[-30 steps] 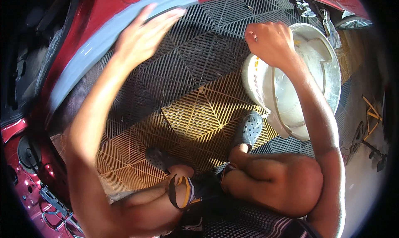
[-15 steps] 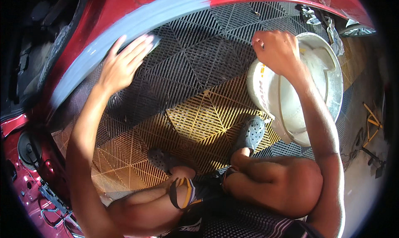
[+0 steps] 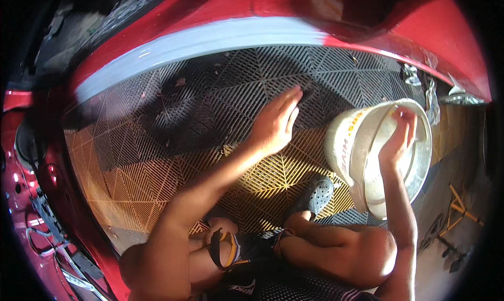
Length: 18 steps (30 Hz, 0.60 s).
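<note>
My left hand is over the floor, away from the panel, fingers stretched and thumb apart. A small dark flat pad shows at its fingertips, mostly hidden, its kind unclear. My right hand is over the mouth of a whitish plastic bucket, fingers extended, with nothing visible in them. Beyond both hands curves a red car body panel, with a smooth grey band along its lower edge.
Slotted floor tiles in black and yellow lie beneath. Crumpled masking film hangs from the panel at right. A yellow-and-black stand is on the floor at far right. A red car part with wiring is at left.
My left hand has left the grey band, moving right and nearer. My right hand has lowered over the bucket, its closed fingers now straightened. The view has shifted, showing more panel.
</note>
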{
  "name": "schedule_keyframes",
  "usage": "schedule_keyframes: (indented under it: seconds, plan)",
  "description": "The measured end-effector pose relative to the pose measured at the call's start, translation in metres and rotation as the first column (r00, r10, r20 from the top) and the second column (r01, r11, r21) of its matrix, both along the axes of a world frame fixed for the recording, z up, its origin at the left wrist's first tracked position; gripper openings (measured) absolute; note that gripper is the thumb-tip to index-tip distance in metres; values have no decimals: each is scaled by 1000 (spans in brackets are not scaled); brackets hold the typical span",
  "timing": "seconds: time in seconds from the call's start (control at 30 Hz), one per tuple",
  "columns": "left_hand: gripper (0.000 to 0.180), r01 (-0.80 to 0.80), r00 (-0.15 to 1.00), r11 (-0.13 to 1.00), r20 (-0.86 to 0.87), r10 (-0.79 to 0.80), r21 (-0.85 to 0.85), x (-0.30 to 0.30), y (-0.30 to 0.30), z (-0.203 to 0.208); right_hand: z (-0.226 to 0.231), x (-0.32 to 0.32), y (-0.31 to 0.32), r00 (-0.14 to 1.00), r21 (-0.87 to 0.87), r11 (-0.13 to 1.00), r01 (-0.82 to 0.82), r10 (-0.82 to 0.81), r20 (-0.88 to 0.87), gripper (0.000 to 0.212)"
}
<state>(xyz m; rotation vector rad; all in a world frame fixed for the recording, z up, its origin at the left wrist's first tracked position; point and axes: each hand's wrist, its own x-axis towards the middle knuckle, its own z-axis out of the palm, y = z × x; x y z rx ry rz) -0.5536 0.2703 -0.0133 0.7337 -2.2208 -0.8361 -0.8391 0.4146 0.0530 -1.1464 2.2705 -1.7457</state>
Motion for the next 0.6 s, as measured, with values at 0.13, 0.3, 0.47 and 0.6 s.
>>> schedule_keyframes:
  seconds: [0.13, 0.3, 0.47, 0.6]
  plan:
    - [46, 157, 933, 236, -222, 282, 959, 19, 41, -27, -103, -39, 84, 469, 434, 893, -117, -336, 817, 33]
    - [49, 426, 811, -153, -302, 500, 892, 45, 49, -57, -109, -25, 71, -179, 89, 871, -483, -198, 964, 31]
    - [39, 663, 658, -245, -396, 640, 707, 31, 47, -39, -12, -49, 50, -392, -152, 859, -489, -61, 918, 27]
    - [37, 771, 418, -62, -429, 801, 634, -19, 28, 18, 120, 22, -31, -87, -198, 776, -599, 183, 979, 32]
